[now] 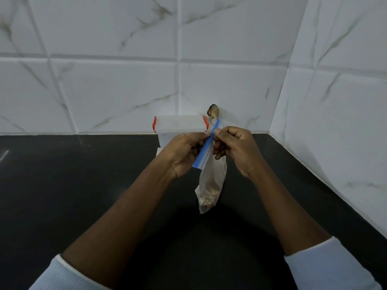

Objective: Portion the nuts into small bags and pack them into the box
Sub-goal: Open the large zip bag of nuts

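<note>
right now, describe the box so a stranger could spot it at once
Follow the black counter back to where it meets the marble-tiled wall. The box stands there, just beyond the left hand. It alone is clear plastic with red clips at both ends of its lid.

There is one box (178, 124) with two red clips (154, 124). In front of the box are two hands, left hand (182, 152) and right hand (237, 149), and one small bag (213, 176). Beside the box is one other bag (213, 112).

A black surface (83, 185) fills the lower frame; white marble-veined wall tiles (125, 80) rise behind it and along the right edge.
</note>
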A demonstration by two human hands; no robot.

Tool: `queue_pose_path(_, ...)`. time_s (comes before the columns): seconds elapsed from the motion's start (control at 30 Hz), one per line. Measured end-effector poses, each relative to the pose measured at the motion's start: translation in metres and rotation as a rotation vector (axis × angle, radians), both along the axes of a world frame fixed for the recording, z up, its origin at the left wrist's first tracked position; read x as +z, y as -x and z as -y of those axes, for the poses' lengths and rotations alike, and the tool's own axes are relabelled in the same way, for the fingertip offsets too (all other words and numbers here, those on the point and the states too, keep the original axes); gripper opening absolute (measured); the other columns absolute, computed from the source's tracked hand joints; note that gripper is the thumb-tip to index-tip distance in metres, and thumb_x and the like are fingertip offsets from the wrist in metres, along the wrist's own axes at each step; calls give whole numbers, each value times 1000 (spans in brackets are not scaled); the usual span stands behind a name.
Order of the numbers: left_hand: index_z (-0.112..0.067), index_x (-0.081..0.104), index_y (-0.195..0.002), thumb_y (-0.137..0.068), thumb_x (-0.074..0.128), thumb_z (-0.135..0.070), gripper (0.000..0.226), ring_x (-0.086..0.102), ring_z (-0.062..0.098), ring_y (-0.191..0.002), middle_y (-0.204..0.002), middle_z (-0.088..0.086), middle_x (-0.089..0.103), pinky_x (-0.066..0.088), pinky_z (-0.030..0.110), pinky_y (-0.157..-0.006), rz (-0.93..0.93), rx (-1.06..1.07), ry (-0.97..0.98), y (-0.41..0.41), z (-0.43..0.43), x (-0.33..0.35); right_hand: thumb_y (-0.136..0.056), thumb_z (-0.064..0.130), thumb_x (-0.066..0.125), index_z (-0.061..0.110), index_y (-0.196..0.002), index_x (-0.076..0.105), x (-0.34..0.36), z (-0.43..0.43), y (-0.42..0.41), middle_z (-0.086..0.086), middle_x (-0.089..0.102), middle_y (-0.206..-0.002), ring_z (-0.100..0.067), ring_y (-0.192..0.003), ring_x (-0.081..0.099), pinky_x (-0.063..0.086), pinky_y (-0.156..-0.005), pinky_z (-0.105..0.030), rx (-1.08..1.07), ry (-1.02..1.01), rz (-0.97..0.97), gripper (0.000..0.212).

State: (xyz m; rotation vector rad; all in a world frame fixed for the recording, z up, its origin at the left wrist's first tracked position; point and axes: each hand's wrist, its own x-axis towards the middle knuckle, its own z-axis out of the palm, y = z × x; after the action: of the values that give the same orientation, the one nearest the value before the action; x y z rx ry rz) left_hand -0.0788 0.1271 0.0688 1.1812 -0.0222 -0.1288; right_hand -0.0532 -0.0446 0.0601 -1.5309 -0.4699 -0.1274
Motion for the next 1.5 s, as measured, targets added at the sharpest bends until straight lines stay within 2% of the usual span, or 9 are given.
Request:
queue_pose_path(0.37, -4, 71, -86, -94, 67, -10, 12, 67, 9, -60, -67, 1, 69, 56, 22, -61, 89, 3, -126, 7, 2, 5, -102, 19, 63, -7, -84, 68, -2, -7, 2, -14, 61, -64, -27, -56, 56, 50, -51, -35, -45, 23, -3, 32)
queue_pose_path(0.6, -2, 73, -95, -95, 65, -16, 16, 67, 17, -75, -84, 10, 70, 57, 30, -75, 71, -7, -158, 7, 1, 5, -102, 12, 60, -4, -84, 69, -1, -7, 3, -16, 63, -66, -27, -56, 58, 50, -51, -34, -65, 50, 9, 26)
queue_pose_path(0.73, 4, 74, -105, -94, 71, -32, 37, 67, 20, -81, -89, 11, 72, 58, 34, -82, 108, -2, -210, 8, 3, 6, -103, 13, 60, -3, -87, 72, -1, -8, 5, -13, 64, -66, -24, -57, 58, 52, -51, -33, -75, 79, 54, 26)
queue_pose_path(0.8, 5, 74, -105, -93, 73, -25, 32, 68, 20, -80, -88, 11, 74, 58, 32, -82, 122, -2, -206, 8, 3, 6, -103, 13, 59, -7, -87, 69, -1, -7, 5, -13, 63, -66, -23, -56, 58, 52, -51, -33, -84, 77, 69, 27)
queue_pose_path(1.03, 5, 70, -110, -99, 61, -9, 21, 71, 19, -72, -84, 12, 72, 62, 29, -67, -52, -121, 97, 14, 9, 10, -100, 5, 56, -7, -77, 62, -3, -16, 6, -12, 54, -61, -16, -51, 50, 43, -48, -29, -97, -94, -13, 26)
queue_pose_path(1.17, 11, 62, -126, -102, 58, -12, 34, 69, 24, -81, -96, 18, 71, 64, 31, -73, -162, -177, 262, 15, 10, 10, -96, 6, 54, 6, -70, 55, -2, -24, 8, -3, 49, -56, -14, -49, 45, 39, -51, -27, -117, -263, -161, 26)
queue_pose_path(1.27, 8, 60, -128, -100, 58, -11, 34, 69, 29, -104, -120, 22, 70, 59, 43, -90, -198, -146, 431, 7, 5, 8, -79, 18, 65, 8, -84, 57, 3, -21, 9, -14, 51, -80, -28, -72, 53, 47, -69, -37, -110, -412, -287, 14)
queue_pose_path(1.37, -1, 65, -110, -92, 67, -9, 19, 71, 23, -92, -101, 14, 72, 56, 38, -100, -152, -54, 409, -3, -7, 11, -84, 17, 58, 18, -61, 49, 10, -8, 10, -4, 44, -62, -20, -57, 42, 32, -59, -33, -168, -401, -288, 25)
queue_pose_path(1.5, -2, 67, -82, -92, 71, -10, 14, 56, 10, -56, -68, 5, 60, 53, 22, -59, 6, 131, -66, -2, -25, 22, -86, 12, 53, 13, -57, 45, 27, 15, 12, 2, 32, -46, -14, -43, 29, 25, -48, -28, -388, 15, -102, 31)
